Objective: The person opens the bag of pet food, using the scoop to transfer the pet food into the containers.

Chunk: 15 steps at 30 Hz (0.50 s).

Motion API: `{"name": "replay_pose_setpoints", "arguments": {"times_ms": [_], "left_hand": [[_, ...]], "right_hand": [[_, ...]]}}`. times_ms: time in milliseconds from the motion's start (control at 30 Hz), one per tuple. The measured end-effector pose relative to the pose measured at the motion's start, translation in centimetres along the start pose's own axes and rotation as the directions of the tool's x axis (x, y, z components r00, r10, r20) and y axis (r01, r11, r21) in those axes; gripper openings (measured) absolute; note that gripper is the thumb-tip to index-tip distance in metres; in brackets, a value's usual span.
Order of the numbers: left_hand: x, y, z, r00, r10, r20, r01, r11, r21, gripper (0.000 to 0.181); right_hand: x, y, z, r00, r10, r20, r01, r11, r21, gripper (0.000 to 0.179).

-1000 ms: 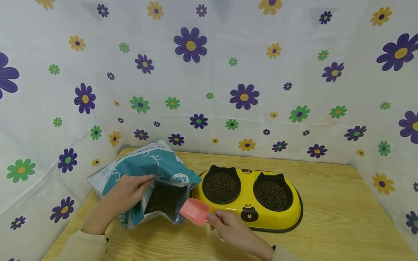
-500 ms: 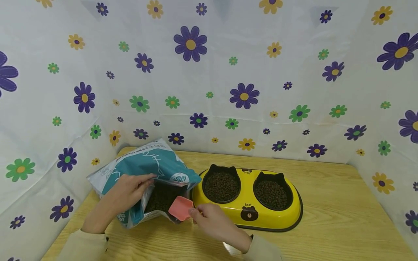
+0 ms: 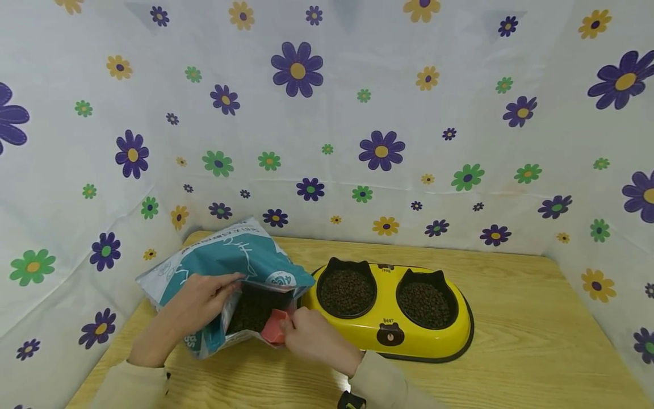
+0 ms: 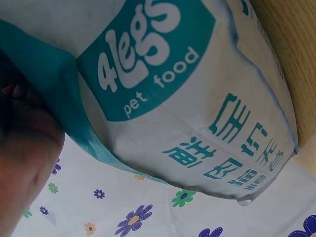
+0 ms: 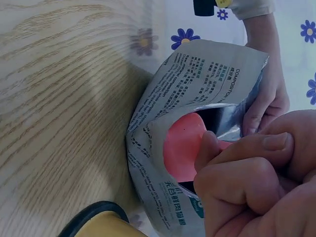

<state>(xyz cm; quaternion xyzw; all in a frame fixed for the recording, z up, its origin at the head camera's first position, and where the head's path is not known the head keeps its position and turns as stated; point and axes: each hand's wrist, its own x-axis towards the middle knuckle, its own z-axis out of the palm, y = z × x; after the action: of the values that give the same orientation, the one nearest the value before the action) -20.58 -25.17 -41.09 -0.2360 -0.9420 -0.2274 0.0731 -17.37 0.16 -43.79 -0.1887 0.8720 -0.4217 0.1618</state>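
A teal and white pet food bag [image 3: 265,258] lies tilted on the table, its mouth facing forward and dark brown kibble [image 3: 250,309] showing inside. With its index finger stretched along the upper edge, my left hand [image 3: 199,298] grips the bag's opening at the left side; the left wrist view shows that hand [image 4: 29,143] at the teal edge. My right hand [image 3: 314,335] pinches the handle of a pink scoop [image 3: 276,326]. The scoop's bowl [image 5: 182,148] sits in the mouth of the bag, at its lower right rim, and part of it is hidden by the fingers.
Right of the bag stands a yellow double feeder [image 3: 390,332] with a bear picture. Its two black cat-eared bowls [image 3: 334,267] hold kibble. The wooden table [image 3: 536,329] is bordered by a flower-printed cloth [image 3: 357,113] at the back and sides.
My right hand has moved left with the pink scoop, from beside the feeder's front into the bag's mouth. The left hand and the bag have stayed in place.
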Motion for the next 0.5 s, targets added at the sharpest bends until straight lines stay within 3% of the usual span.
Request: {"name": "replay_pose_setpoints", "arguments": {"times_ms": [200,500], "left_hand": [[0.1,0.0,0.3,1.0,0.017,-0.009,-0.017,1.0,-0.006,0.029],[0.1,-0.1,0.3,0.999,0.035,-0.037,-0.035,0.999,0.011,0.027]], "right_hand": [[1.0,0.7,1.2,1.0,0.01,-0.008,-0.01,1.0,-0.001,0.051],[1.7,1.1,2.8,0.994,-0.071,-0.077,0.066,0.996,-0.061,0.05]]}}
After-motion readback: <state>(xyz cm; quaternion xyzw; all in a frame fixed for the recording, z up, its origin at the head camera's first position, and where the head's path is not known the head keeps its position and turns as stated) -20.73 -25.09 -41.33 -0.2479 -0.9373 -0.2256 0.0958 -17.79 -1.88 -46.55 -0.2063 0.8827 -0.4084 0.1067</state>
